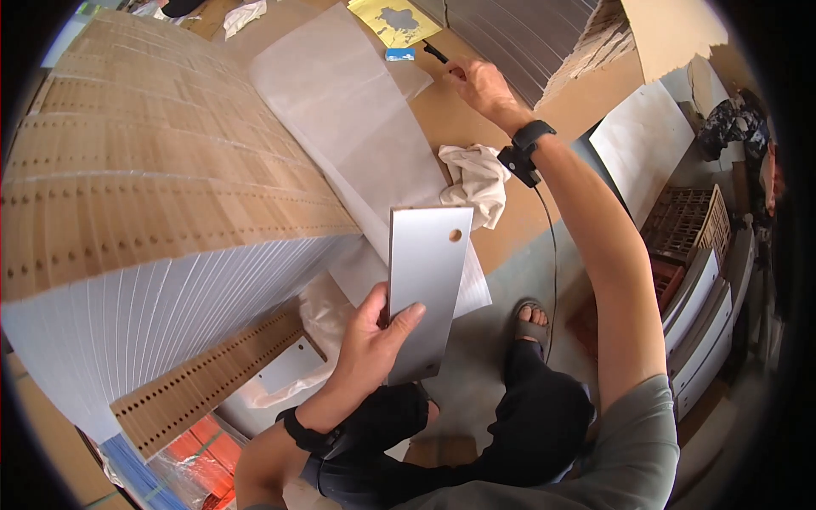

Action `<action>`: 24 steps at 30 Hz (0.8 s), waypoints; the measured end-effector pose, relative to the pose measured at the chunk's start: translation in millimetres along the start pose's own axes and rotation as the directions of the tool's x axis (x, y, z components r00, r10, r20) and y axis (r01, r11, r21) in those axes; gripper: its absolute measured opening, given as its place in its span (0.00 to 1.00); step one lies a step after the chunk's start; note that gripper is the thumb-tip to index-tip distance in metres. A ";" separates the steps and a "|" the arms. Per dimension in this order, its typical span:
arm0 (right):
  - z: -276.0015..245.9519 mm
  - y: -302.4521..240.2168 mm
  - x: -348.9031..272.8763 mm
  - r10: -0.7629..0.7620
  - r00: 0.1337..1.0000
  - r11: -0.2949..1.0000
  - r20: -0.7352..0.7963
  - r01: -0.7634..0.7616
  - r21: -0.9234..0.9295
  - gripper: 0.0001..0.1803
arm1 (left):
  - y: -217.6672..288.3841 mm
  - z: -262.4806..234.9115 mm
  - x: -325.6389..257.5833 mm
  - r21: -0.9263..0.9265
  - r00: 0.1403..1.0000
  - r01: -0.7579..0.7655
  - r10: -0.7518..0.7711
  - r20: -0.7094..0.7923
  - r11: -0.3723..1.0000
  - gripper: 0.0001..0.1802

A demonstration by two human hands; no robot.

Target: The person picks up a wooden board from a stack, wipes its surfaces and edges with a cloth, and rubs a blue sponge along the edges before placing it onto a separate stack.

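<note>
My left hand point(371, 342) grips a flat, pale grey board point(427, 276) by its left edge, thumb across its face. The board stands tilted up in front of me, with one round hole near its top corner. My right hand point(483, 87) reaches far out over the brown work surface point(517, 202). Its fingers are closed on a slim black tool point(435, 53), mostly hidden, so its exact kind cannot be made out. Close by lie a small blue piece point(399, 53) and a yellow sheet point(416, 32) bearing a grey patch.
A tall stack of boards point(161, 161) with drilled brown edges fills the left side. Whitish sheeting point(340, 102) and a crumpled white cloth point(478, 174) lie ahead. At right are a woven basket point(693, 217) and leaning boards point(701, 331). A thin cable point(554, 255) hangs from my right wrist.
</note>
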State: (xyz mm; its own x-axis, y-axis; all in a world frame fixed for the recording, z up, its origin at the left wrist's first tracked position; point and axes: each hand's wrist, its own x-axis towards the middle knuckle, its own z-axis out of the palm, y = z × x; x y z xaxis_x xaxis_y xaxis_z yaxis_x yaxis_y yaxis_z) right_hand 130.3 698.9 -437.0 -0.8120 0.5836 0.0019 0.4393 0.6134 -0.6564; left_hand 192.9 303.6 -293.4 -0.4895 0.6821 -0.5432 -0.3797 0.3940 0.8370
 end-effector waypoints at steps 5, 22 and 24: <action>20.6 16.9 69.8 -0.180 0.969 0.943 -0.170 0.121 -0.311 0.14 | -10.4 -22.2 0.1 0.079 0.996 0.083 -0.084 0.007 0.993 0.19; 41.5 55.0 156.6 -0.333 0.941 0.880 -0.056 0.289 -0.377 0.13 | -12.2 -30.2 15.1 -0.016 0.964 0.243 -0.244 -0.105 0.970 0.16; 39.9 51.8 159.2 -0.343 0.939 0.864 -0.023 0.305 -0.400 0.12 | -13.7 -28.6 18.5 0.020 0.961 0.259 -0.255 -0.109 0.966 0.15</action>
State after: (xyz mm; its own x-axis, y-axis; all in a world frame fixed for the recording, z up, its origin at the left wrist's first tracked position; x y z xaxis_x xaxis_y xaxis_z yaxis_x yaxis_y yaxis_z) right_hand 8.5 802.3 -500.8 -0.9044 0.3501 0.2438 0.2852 0.9212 -0.2648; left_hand 166.6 293.2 -316.8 -0.4588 0.4881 -0.7425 -0.4776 0.5692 0.6693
